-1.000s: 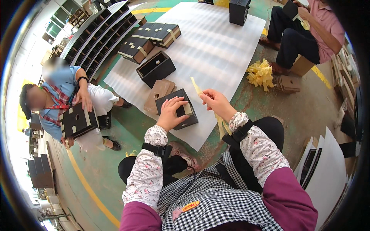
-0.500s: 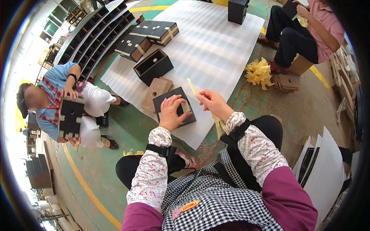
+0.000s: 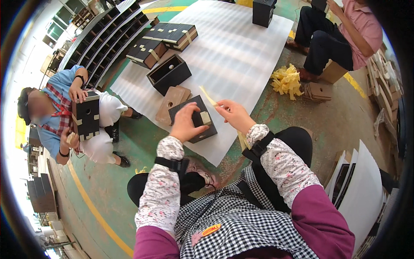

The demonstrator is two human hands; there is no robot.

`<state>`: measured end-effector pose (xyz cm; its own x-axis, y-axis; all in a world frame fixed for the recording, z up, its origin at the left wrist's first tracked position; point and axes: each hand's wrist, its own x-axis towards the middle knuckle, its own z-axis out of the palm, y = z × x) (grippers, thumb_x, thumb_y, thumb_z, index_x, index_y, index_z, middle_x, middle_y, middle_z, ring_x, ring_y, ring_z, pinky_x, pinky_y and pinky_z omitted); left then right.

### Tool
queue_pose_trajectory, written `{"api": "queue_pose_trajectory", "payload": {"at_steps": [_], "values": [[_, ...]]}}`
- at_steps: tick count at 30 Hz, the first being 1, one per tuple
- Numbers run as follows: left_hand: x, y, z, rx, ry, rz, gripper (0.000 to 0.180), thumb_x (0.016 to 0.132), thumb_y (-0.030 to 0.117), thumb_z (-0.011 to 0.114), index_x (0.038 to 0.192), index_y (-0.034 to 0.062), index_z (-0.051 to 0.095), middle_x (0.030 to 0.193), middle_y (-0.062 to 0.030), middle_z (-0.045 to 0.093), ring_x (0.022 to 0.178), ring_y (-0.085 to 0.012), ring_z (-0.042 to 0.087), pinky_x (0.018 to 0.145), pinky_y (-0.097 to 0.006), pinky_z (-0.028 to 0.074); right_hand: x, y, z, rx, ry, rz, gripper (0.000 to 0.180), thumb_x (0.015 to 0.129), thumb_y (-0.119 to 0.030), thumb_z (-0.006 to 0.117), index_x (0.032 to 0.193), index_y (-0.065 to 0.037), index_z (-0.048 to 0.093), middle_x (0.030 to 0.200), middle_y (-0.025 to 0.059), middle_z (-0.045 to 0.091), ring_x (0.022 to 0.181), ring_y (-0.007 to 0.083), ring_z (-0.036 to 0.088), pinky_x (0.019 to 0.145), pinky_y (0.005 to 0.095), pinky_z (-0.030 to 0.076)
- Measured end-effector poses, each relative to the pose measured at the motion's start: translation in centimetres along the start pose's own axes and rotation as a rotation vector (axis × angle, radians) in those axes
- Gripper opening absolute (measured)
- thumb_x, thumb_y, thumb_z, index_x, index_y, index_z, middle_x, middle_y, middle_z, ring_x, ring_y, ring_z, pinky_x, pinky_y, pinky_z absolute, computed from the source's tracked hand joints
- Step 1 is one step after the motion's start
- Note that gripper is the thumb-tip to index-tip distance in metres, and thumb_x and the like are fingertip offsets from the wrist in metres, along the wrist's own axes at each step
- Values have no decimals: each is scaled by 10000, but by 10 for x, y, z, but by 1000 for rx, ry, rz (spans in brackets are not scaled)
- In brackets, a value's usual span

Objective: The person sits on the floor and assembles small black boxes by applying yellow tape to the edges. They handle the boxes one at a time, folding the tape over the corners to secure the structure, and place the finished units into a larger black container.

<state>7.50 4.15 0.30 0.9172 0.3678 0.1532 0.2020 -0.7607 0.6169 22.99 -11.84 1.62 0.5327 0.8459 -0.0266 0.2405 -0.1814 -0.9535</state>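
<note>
My left hand [image 3: 185, 122] hovers over the near side of a black box [image 3: 208, 133], thumb and fingers spread apart. A short piece of pale yellow tape [image 3: 205, 117] sticks to the box's top. To the right of the box, my right hand [image 3: 235, 115] pinches a yellow tape strip [image 3: 208, 96]. One end of the strip points up and away past my fingertips; more tape hangs below that hand near the wrist. Behind the box lies a brown board [image 3: 173, 103] with a hole in it.
An open black box [image 3: 169, 74] and taped black boxes [image 3: 166, 38] stand on the white sheet [image 3: 233, 52]. At left a co-worker holds a black box [image 3: 86, 114]; at right another person sits near a yellow tape pile [image 3: 286, 82]. Black shelving [image 3: 103, 39] stands far left.
My left hand has drawn back to the left, baring more of the taped top. The right hand's strip has shifted left toward the box. The left co-worker's box has turned.
</note>
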Motion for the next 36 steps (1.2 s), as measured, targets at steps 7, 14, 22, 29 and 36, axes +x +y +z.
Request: {"api": "queue_pose_trajectory", "payload": {"at_steps": [7,14,22,29,36], "values": [[-8,-5,-8,462,-21,-74,958,605,619,680,1354,130,336,1419,-130,279,1322,-289,231,1081,-491,101,5,-4,22,-553,201,-394,128,819,-170,559,888,-124,657,835,103,553,653,269,603,579,365,495],[-18,8,15,492,125,-201,918,642,618,657,1343,118,338,1411,-124,288,1309,-285,253,1066,-511,122,6,-2,33,-933,32,-468,89,752,-86,565,813,-40,612,788,101,540,653,257,620,565,367,509],[-18,5,13,476,126,-228,943,626,563,698,1382,169,296,1416,-118,292,1308,-279,260,1070,-511,118,-40,-6,24,-900,-199,-408,101,774,-67,527,807,-50,620,764,107,539,636,284,597,566,379,495],[-16,4,22,470,205,-287,935,656,648,624,1388,171,289,1427,-126,268,1329,-278,228,1073,-521,88,-56,3,1,-676,-1093,-85,223,817,-150,568,1009,-86,661,886,84,638,661,221,604,575,310,498],[-22,-3,28,264,309,-215,624,661,463,722,1173,171,518,1330,-98,433,1284,-273,329,1070,-513,104,-33,-20,-16,487,-481,241,250,895,-260,569,1021,-49,613,820,-21,588,607,37,481,548,194,421]]}}
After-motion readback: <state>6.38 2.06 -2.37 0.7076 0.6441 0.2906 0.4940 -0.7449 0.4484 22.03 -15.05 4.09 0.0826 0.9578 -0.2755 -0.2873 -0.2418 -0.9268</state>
